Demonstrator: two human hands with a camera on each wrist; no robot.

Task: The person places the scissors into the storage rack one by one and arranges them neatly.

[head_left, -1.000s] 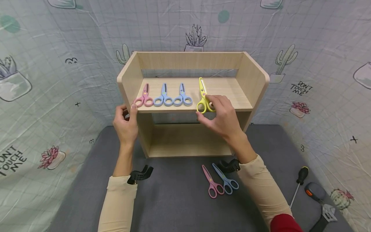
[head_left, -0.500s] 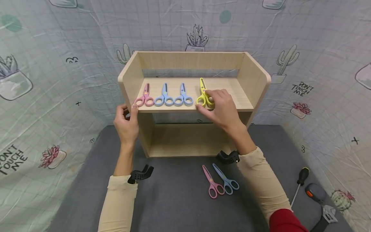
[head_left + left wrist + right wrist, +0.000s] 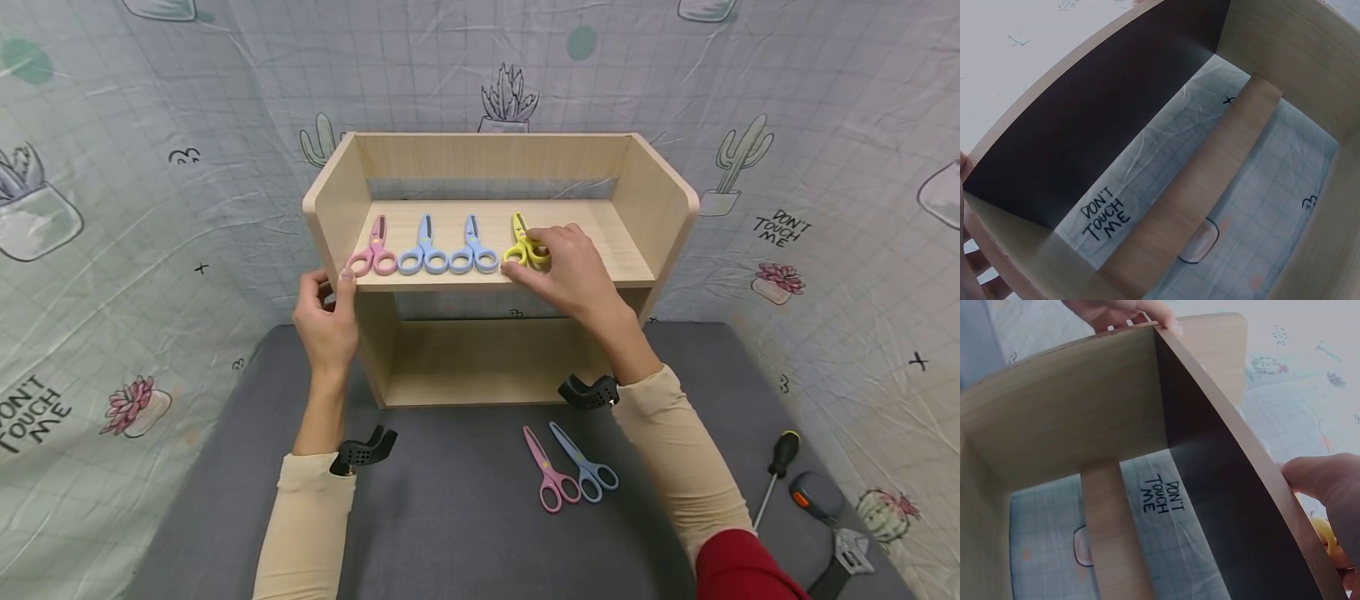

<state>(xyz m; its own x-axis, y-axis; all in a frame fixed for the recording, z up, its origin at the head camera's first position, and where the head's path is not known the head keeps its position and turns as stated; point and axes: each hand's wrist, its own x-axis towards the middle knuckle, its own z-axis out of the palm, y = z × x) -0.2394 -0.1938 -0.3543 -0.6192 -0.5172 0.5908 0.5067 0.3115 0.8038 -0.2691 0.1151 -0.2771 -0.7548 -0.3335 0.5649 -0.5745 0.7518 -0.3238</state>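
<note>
A pale wooden two-tier shelf point(image 3: 491, 157) stands ahead. On its upper board, pink scissors point(image 3: 377, 243), blue scissors point(image 3: 425, 243) and a second blue pair point(image 3: 471, 243) lie in a row, blades pointing back. To their right are yellow scissors point(image 3: 519, 236), whose handles my right hand point(image 3: 573, 275) pinches, thumb at the board's front edge. In the right wrist view one yellow handle loop point(image 3: 1324, 531) shows by the fingers. My left hand point(image 3: 327, 325) grips the shelf's left front corner, thumb up on the board edge. The left wrist view looks into the lower compartment.
On the grey table point(image 3: 450, 533) in front lie another pink pair of scissors point(image 3: 555, 479) and a blue pair point(image 3: 588, 468). At the right are a screwdriver point(image 3: 783, 454), a tape measure point(image 3: 816, 496) and an adjustable wrench point(image 3: 847, 554). Printed cloth point(image 3: 225, 67) surrounds the table.
My right hand has pushed the yellow scissors back and slightly left, and they now lie flatter, closer in line with the row. My left hand keeps its place on the shelf.
</note>
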